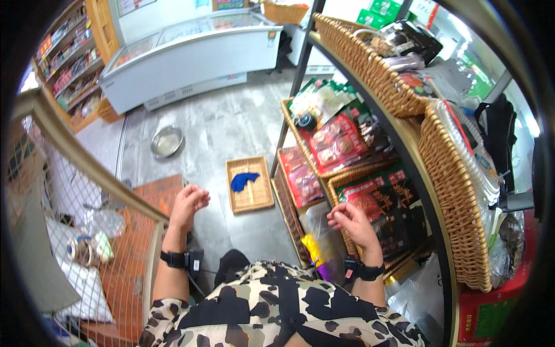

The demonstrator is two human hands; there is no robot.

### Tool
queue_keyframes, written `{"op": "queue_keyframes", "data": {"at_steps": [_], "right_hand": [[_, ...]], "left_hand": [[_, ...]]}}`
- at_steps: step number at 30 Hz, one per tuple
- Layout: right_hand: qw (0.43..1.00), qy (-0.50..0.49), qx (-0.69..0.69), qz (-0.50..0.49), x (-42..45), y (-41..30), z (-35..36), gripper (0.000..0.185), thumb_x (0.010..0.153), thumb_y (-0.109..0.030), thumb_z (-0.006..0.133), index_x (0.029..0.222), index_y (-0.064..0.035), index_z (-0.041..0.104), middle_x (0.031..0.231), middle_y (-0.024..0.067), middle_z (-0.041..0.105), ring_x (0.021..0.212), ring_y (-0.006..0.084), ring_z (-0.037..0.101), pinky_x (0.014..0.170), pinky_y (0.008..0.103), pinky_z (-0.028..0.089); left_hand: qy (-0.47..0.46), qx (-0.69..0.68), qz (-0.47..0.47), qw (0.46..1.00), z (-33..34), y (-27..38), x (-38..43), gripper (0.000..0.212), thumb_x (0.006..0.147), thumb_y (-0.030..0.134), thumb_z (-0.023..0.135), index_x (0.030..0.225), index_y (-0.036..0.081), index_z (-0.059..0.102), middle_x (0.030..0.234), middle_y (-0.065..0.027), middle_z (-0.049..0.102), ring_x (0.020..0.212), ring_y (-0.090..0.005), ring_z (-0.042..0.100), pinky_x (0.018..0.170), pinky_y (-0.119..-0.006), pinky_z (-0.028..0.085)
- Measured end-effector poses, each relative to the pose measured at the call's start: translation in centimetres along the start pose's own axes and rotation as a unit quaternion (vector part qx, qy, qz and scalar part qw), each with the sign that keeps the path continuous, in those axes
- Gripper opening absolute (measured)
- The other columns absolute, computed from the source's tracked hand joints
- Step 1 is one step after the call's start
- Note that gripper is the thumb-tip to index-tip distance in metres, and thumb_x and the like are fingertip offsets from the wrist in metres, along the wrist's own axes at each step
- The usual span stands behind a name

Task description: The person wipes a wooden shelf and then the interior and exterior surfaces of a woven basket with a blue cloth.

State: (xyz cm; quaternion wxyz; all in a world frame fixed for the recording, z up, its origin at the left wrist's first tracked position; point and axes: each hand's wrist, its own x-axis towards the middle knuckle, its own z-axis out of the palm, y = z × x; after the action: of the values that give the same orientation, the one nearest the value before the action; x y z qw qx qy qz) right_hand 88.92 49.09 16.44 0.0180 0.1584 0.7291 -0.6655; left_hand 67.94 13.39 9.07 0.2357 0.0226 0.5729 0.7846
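My left hand (190,206) hangs in the air over the floor, fingers loosely bent and nothing seen in it. My right hand (354,223), also loosely curled and with nothing seen in it, is nearest to the shelf with packaged food, in front of a basket of dark and red packets (368,199). Both wrists wear black straps with small boxes. Between and beyond the hands, a shallow woven tray (262,199) lies on the floor. A crumpled blue cloth (243,181) rests inside it.
A metal bowl (167,141) stands on the grey tile floor (208,117). Behind is a white chest freezer (190,65). On the right, a dark-framed rack carries wicker baskets (451,182) and red food packs (336,145). A wire-mesh gate (86,182) borders the left.
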Motion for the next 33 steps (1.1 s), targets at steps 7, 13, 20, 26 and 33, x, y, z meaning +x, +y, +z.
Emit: {"op": "queue_keyframes", "data": {"at_steps": [7,13,20,26,33], "right_hand": [[0.996,0.086,-0.010,0.000,2.1,-1.6,0.4,0.013,0.089,-0.016,0.052,0.097,-0.0050,0.052,0.091,0.0042,0.060,0.078,0.0094,0.057,0.066,0.0226,0.045],[0.988,0.151,0.000,-0.031,4.7,-3.5,1.9,0.014,0.089,-0.015,0.051,0.096,-0.0028,0.052,0.090,0.0071,0.060,0.077,0.0114,0.059,0.065,0.0230,0.047],[0.975,0.215,0.024,-0.048,6.7,-3.4,4.3,0.014,0.089,-0.015,0.052,0.096,-0.0030,0.051,0.090,0.0060,0.060,0.077,0.0107,0.058,0.064,0.0229,0.046],[0.965,0.261,0.018,-0.008,5.6,-2.7,4.8,0.016,0.090,-0.015,0.051,0.098,-0.0019,0.051,0.091,0.0074,0.060,0.079,0.0115,0.059,0.065,0.0234,0.046],[0.944,0.326,0.037,-0.027,3.0,-2.6,3.4,0.015,0.090,-0.015,0.049,0.098,-0.0026,0.051,0.092,0.0078,0.060,0.079,0.0121,0.058,0.066,0.0231,0.046]], "left_hand": [[-0.066,0.005,-0.005,0.998,1.9,3.7,7.2,0.008,0.082,0.013,0.059,0.081,0.009,0.052,0.082,-0.0043,0.061,0.074,-0.0122,0.059,0.069,-0.025,0.049],[-0.186,0.051,0.048,0.980,5.6,9.4,14.1,0.012,0.082,0.015,0.060,0.079,0.008,0.051,0.080,-0.0035,0.059,0.072,-0.0111,0.057,0.068,-0.024,0.046],[-0.334,0.149,0.183,0.913,11.7,15.2,20.0,0.011,0.083,0.012,0.058,0.084,0.005,0.051,0.080,-0.0017,0.056,0.076,-0.0097,0.054,0.069,-0.023,0.044],[-0.326,0.249,0.441,0.798,19.5,19.7,19.4,0.031,0.080,0.010,0.061,0.108,0.003,0.050,0.102,-0.0067,0.054,0.094,-0.0153,0.053,0.080,-0.029,0.045],[-0.334,0.319,0.602,0.652,27.0,22.4,18.2,0.057,0.071,0.013,0.070,0.122,0.010,0.045,0.127,-0.0125,0.042,0.119,-0.0311,0.040,0.098,-0.038,0.036]]}}
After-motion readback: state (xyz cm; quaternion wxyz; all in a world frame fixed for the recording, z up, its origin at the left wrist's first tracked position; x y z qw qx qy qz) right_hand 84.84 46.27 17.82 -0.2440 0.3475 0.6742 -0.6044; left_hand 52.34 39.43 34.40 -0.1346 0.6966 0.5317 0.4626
